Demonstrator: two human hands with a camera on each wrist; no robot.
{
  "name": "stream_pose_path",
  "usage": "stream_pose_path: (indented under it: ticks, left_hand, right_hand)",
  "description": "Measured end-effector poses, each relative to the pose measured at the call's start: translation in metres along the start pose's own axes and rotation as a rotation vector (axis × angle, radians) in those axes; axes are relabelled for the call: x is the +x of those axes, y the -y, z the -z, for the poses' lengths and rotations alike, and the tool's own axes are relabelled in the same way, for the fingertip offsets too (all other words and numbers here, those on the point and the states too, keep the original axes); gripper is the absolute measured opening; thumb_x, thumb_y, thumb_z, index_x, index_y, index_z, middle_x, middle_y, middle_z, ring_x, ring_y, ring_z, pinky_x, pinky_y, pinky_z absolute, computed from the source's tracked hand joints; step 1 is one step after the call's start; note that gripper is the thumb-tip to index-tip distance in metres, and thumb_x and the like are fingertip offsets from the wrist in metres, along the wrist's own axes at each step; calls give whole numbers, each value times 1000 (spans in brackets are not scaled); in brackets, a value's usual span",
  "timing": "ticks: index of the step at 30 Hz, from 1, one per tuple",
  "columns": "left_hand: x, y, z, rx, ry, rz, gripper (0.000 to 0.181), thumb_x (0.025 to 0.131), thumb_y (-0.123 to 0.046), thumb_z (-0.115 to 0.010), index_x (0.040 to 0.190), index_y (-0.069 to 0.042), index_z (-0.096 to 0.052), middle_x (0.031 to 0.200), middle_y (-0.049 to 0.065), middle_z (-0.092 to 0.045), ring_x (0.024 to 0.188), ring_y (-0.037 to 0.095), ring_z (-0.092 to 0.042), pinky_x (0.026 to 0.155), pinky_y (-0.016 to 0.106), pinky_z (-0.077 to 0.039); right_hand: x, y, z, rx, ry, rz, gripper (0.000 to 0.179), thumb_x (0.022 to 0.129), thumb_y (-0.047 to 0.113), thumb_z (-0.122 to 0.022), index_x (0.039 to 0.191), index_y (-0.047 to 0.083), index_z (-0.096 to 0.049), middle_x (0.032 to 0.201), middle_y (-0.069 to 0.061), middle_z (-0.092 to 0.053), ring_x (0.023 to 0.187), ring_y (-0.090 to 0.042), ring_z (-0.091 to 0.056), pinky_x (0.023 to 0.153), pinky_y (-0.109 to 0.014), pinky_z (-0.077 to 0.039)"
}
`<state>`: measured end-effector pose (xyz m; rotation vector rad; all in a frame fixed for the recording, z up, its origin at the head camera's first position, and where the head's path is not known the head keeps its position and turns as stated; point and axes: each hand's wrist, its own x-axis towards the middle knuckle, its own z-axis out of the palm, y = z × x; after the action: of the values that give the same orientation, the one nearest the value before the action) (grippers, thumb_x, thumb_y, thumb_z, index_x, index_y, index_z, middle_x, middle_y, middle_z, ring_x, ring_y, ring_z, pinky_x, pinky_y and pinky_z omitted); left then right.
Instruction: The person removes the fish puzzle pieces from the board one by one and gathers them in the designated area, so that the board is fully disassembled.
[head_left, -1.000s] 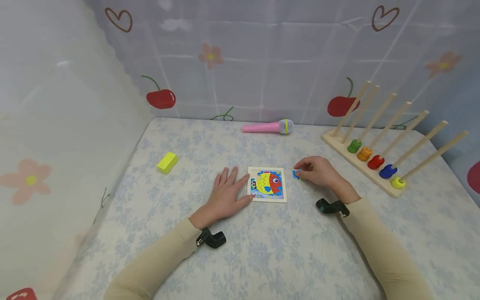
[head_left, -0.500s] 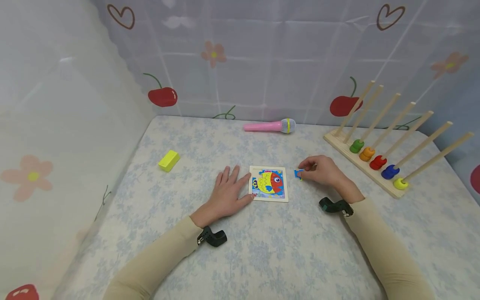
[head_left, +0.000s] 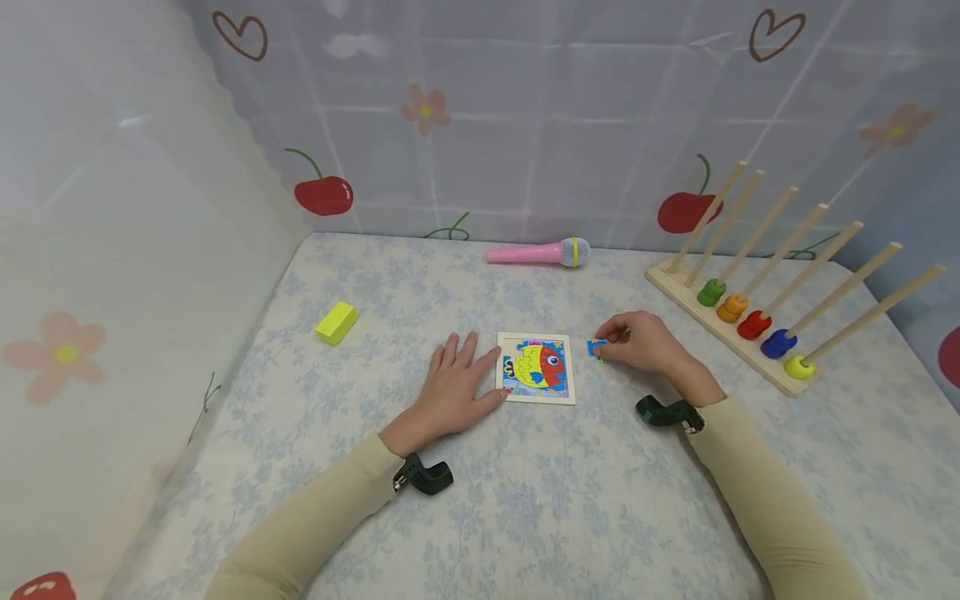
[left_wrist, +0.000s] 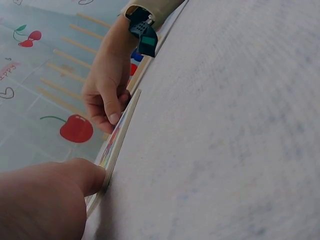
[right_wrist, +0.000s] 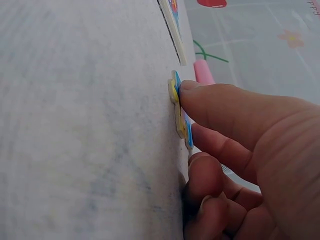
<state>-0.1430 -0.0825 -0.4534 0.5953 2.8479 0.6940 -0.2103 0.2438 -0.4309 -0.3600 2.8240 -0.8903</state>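
Note:
A square fish jigsaw puzzle in a pale wooden frame (head_left: 570, 371) lies flat on the table. Bare wood shows in its upper left corner. My left hand (head_left: 452, 392) rests palm down beside it, fingers spread, with index finger and thumb touching the left rim. In the left wrist view, that thumb (left_wrist: 90, 176) presses on the frame's edge. Right of the puzzle, my right hand (head_left: 642, 343) pinches a small blue jigsaw piece (head_left: 595, 349) close over the cloth. The right wrist view shows the thumb on the piece's printed face (right_wrist: 185, 117), with the other fingers curled beneath.
A pink toy microphone (head_left: 525, 254) lies at the back of the table. To the left is a yellow block (head_left: 337, 323). On the right stands a wooden peg rack (head_left: 731, 333) with coloured beads low on several of its tall pegs. A printed curtain (head_left: 495, 125) hangs behind.
My right hand has shifted very slightly right with the jigsaw piece still pinched. The left hand stays at the puzzle's rim. The whole view has moved a little.

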Motion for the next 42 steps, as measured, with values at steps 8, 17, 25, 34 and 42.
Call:
stream_pose_path:
  ticks: [8, 17, 25, 34, 42]
  left_hand:
    - [-1, 0, 0, -6, 3, -5, 69, 97, -47, -57, 157, -18, -42, 170, 21, -19, 158, 48, -7, 125, 65, -8]
    - [0, 0, 1, -5, -8, -4, 69, 97, -47, -56, 157, -17, -42, 170, 21, -19, 158, 48, -6, 125, 65, -8]
    - [0, 0, 1, 0, -10, -2, 68, 97, -47, -57, 157, -18, -42, 170, 20, -19, 158, 47, -6, 125, 65, -8]
    - [-1, 0, 2, -3, -11, -4, 69, 97, -46, -56, 158, -17, -42, 170, 20, -19, 158, 47, -6, 125, 65, -8]
    - [0, 1, -1, -3, -9, -2, 68, 97, -47, -56, 157, -18, -42, 170, 21, -19, 158, 48, -6, 125, 65, -8]
  right_hand:
    - [-2, -1, -1, 11, 11, -18, 25, 85, 18, -81, 102, 0, -75, 85, -7, -65, 78, -18, -53, 69, -29, -44]
    - [0, 1, 1, 9, 0, -6, 25, 85, 17, -81, 102, 0, -75, 86, -8, -65, 79, -20, -53, 70, -30, -44]
    - [0, 1, 1, 9, 5, -20, 25, 86, 19, -80, 102, 0, -74, 86, -8, -64, 79, -19, -53, 69, -30, -43]
    - [1, 0, 3, -1, 9, 0, 25, 85, 19, -81, 102, 1, -75, 87, -8, -65, 78, -19, -53, 69, -29, -43]
    - [3, 2, 8, 11, -6, 7, 28, 91, 23, -76, 107, 1, -72, 89, -10, -64, 80, -20, -56, 66, -26, -46]
